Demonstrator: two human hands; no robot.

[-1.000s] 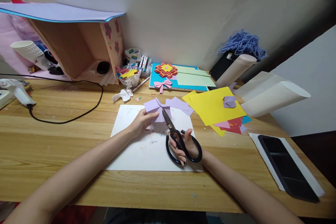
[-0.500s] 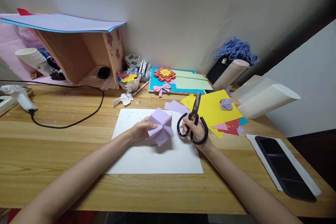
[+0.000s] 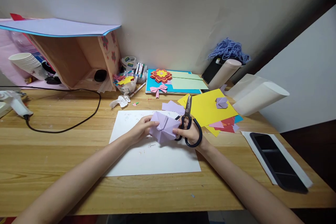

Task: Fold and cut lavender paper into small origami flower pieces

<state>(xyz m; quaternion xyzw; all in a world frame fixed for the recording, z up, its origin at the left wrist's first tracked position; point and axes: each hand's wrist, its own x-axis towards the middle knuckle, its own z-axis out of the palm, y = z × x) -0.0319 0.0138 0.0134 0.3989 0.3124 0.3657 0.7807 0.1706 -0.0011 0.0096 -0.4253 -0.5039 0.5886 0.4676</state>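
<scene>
A folded lilac paper piece [image 3: 164, 127] is held between both hands above a white sheet [image 3: 157, 161]. My left hand [image 3: 144, 127] pinches its left edge, thumb on top. My right hand [image 3: 189, 132] has its thumb on the paper's right edge and also keeps hold of black-handled scissors [image 3: 188, 106], whose blades point up and away from the lilac piece. Just behind lie flat lilac scraps [image 3: 173, 106]. To the right, a small folded lilac piece [image 3: 222, 103] rests on yellow paper [image 3: 210, 110].
A glue gun [image 3: 17, 103] with a looping cord is at the left. Farther back stand an open box [image 3: 76, 59], a cup of scraps [image 3: 126, 84] and a blue board [image 3: 151, 85] with a paper flower. A phone [image 3: 278, 161] lies at the right.
My right hand has moved in and now grips the lilac paper's right edge, scissors still in it. The paper has turned and opened wider. The camera view has shifted slightly.
</scene>
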